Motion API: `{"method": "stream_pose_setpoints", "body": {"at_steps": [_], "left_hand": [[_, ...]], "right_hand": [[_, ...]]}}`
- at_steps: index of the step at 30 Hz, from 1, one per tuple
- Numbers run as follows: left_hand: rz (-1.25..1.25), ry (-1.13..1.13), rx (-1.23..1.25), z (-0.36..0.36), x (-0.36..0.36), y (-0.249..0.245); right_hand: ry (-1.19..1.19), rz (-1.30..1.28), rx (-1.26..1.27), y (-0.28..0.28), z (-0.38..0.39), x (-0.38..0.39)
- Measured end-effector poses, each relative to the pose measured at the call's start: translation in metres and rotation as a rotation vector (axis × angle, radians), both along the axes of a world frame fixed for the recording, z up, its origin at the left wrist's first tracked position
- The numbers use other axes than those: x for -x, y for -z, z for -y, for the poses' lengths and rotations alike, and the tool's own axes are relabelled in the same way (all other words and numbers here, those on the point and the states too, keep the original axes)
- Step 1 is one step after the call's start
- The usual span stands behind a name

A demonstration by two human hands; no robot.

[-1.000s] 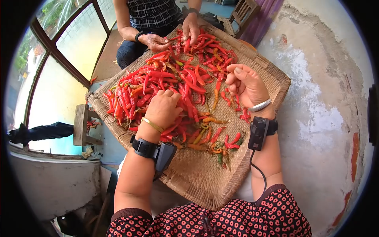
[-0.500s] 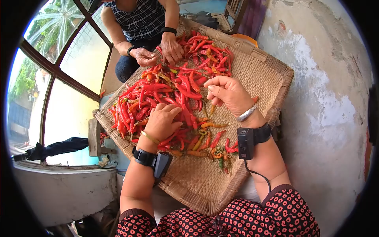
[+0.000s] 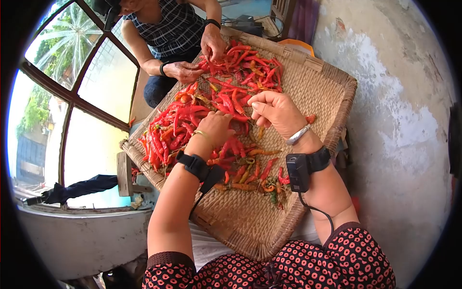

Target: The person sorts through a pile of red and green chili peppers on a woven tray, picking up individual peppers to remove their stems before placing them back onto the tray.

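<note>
Red chili peppers (image 3: 183,115) lie heaped on a woven tray (image 3: 317,96), with orange and greenish ones mixed in. Over the middle of the heap is my left hand (image 3: 215,127), palm down and slightly smeared by motion, its fingertips in among the peppers. My right hand (image 3: 276,115) hovers to the right of the heap above bare weave, thumb and fingers pinched together; I cannot tell what, if anything, is between them. Below my hands, several orange and red peppers (image 3: 248,176) are scattered on the weave.
Across the tray, another person's two hands (image 3: 192,67) work at the far peppers. Windows (image 3: 103,86) and a low wall (image 3: 86,236) stand on the left, with a folded black umbrella (image 3: 82,190) on the ledge. A worn plaster wall (image 3: 394,120) rises on the right.
My left hand has moved up and right across the heap. My right hand stays pinched in nearly the same place. The other person's hands have shifted, now closer together at the peppers.
</note>
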State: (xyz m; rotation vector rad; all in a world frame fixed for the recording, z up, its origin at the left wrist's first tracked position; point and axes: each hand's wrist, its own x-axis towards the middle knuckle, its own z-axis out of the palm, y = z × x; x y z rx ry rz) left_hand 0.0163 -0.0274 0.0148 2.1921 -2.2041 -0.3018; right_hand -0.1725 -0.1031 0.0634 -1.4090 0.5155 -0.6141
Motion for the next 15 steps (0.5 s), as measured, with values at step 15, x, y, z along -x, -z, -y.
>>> {"method": "stream_pose_setpoints", "body": {"at_steps": [15], "left_hand": [[-0.109,0.001,-0.135,-0.008,-0.002,-0.005]], "right_hand": [[-0.011,-0.008,-0.022,0.000,0.002,0.001]]}}
